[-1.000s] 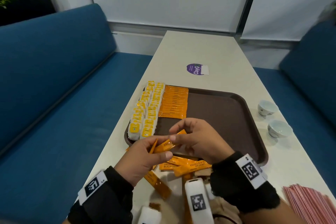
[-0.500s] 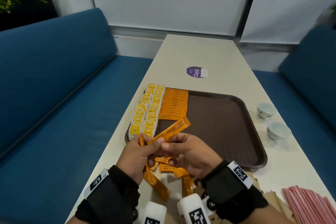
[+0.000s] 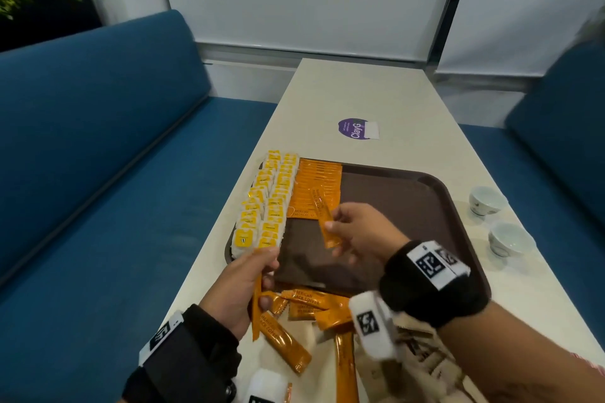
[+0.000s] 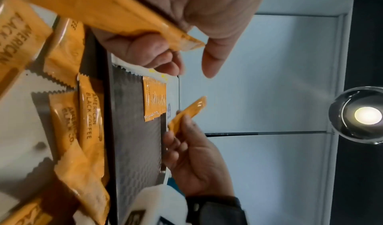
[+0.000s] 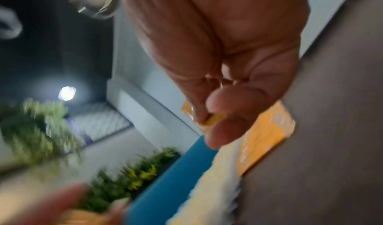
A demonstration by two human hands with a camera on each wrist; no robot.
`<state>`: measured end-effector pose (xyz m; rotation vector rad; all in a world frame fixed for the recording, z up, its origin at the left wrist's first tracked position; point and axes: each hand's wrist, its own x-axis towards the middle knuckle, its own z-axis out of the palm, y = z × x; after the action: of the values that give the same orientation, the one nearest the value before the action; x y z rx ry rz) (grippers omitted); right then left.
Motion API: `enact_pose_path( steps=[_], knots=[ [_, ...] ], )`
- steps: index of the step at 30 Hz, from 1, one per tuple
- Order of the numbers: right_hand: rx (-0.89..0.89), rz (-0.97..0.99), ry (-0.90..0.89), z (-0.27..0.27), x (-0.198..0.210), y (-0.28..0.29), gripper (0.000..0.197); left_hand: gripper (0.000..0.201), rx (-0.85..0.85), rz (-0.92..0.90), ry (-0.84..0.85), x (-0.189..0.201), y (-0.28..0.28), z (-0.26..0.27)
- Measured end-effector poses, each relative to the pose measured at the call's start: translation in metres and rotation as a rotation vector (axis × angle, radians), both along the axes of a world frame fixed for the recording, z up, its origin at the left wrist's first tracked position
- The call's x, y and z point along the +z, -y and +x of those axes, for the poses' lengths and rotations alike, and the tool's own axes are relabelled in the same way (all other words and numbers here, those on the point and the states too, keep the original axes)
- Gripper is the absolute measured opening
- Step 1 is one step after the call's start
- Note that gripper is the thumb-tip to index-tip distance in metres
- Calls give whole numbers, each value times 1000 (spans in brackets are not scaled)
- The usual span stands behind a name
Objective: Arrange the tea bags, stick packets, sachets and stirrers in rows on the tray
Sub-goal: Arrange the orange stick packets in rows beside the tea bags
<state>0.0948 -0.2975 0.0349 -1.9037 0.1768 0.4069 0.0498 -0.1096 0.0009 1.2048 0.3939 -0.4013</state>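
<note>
A long, pale, smooth worktop [image 3: 386, 98] runs between two blue upholstered benches [image 3: 98, 141]. On it sits a dark brown rectangular tray [image 3: 409, 203] with rounded corners, a raised rim and a finely textured floor. Along the tray's left edge lie two rows of white tea bags [image 3: 265, 206] with yellow labels and crimped edges, and right beside them a tidy row of glossy orange stick packets [image 3: 319, 180], overlapped flat from the far edge inward.

Off the tray's near edge, a loose heap of orange packets [image 3: 314, 307] printed "American Black Coffee" lies crisscrossed on the worktop with their zigzag-cut ends. Near the worktop's right edge stand two small white glazed cups [image 3: 484, 199], and a purple round sticker [image 3: 355, 128] lies beyond the tray's far edge.

The right hand [image 3: 363, 232] hovers over the tray's middle, thumb and fingers [image 4: 176, 140] pinching one slim orange packet [image 3: 324, 222] by its lower part, the packet tilted up toward the laid row. The left hand [image 3: 244, 285], at the tray's near-left corner, curls round another orange stick [image 4: 116, 17], possibly more than one; the blur hides it.
</note>
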Motion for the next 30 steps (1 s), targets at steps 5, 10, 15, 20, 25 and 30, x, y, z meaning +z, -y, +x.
enact_pose_path(
  steps=[5,10,15,20,25,30],
  knots=[
    [198,-573,-10,50,-4,18,18,17,69,-142,-18,1,-5,2],
    [244,-632,-167,78,-13,4,9,25,91,-154,-26,0,-7,0],
    [201,-662,-248,100,-23,-4,13,28,93,-179,-26,-3,-14,1],
    [166,-735,-253,109,-24,-8,25,27,84,-157,-18,-6,-15,-1],
    [111,-719,-213,111,-30,-7,26,24,64,-147,-13,-8,-13,-1],
    [56,-672,-171,111,-33,-2,47,19,55,-144,-28,-7,-10,-1]
  ],
)
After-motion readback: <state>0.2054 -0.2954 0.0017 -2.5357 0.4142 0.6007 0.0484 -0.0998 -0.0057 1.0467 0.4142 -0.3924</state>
